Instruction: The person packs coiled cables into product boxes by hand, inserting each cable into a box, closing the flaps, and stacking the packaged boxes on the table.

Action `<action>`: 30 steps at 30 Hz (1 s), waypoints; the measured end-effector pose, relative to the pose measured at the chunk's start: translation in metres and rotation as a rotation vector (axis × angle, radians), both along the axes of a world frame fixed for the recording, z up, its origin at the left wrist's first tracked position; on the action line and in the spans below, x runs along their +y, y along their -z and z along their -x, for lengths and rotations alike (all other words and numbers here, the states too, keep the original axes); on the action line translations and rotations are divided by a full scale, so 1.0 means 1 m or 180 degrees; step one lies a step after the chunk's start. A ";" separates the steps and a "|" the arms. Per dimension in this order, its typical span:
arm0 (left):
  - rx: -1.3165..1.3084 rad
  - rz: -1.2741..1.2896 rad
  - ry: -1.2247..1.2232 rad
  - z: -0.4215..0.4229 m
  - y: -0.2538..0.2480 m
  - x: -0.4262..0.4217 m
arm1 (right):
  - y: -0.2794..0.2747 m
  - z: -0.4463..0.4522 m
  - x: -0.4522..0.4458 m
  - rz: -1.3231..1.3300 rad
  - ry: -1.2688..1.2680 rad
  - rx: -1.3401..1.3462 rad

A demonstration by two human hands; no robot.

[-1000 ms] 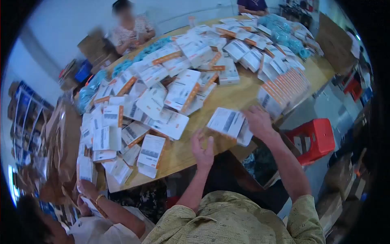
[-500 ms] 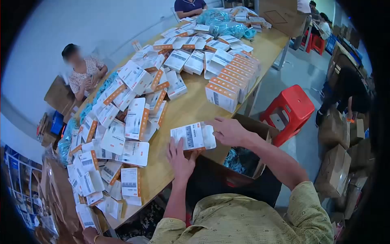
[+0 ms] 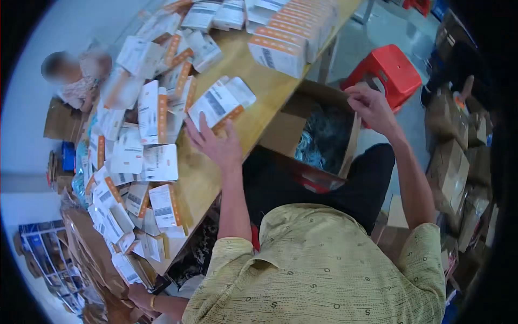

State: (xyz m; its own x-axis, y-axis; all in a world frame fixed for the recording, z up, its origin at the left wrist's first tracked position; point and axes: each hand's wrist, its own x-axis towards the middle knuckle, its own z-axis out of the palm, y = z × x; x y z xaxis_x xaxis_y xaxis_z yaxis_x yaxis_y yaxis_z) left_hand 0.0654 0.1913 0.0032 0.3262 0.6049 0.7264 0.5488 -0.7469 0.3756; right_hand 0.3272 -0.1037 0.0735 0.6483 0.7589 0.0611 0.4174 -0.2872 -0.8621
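Observation:
A white and orange product box (image 3: 213,102) lies on the table with its end flap open, pointing away to the right. My left hand (image 3: 218,146) is at its near edge, fingers spread, the fingertips close to or touching the box. My right hand (image 3: 375,110) is above the far right rim of an open cardboard carton (image 3: 288,129), with its fingers curled together. Whatever those fingers hold, if anything, is hidden. Inside the carton are teal coiled cables (image 3: 307,148) and dark bagged contents.
Many similar boxes (image 3: 156,162) are heaped along the table's left side. A row of boxes (image 3: 278,54) stands at the table's right edge. A red stool (image 3: 396,70) and stacked cartons (image 3: 450,173) are to the right. Another person's hand (image 3: 141,297) is at lower left.
The box has gone from between my hands to lying on the table. My left hand has loosened from it, and my right hand has moved right, away from its flap. The view has tilted downward.

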 end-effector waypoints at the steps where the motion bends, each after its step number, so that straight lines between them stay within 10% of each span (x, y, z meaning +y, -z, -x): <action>1: 0.0076 0.0040 0.0059 0.001 -0.001 -0.004 | 0.034 -0.003 -0.019 0.0322 0.0145 -0.0106; 3: 0.0263 -0.0069 0.0253 0.000 -0.007 -0.007 | 0.088 0.001 -0.031 0.0614 0.0293 -0.0159; 7: 0.0823 -0.0134 0.0443 -0.012 -0.009 -0.012 | 0.221 0.014 -0.021 -0.0184 0.1565 0.3492; 14: 0.1347 0.0284 0.0426 -0.022 -0.006 -0.013 | 0.467 -0.006 0.018 0.0349 0.3278 0.4651; 15: 0.1490 0.0368 0.0320 -0.024 -0.009 -0.016 | 0.490 -0.009 0.021 -0.0872 0.3221 0.5476; 30: 0.1587 0.0548 0.0355 -0.030 -0.021 -0.015 | 0.626 -0.033 -0.029 0.1234 0.2878 0.3576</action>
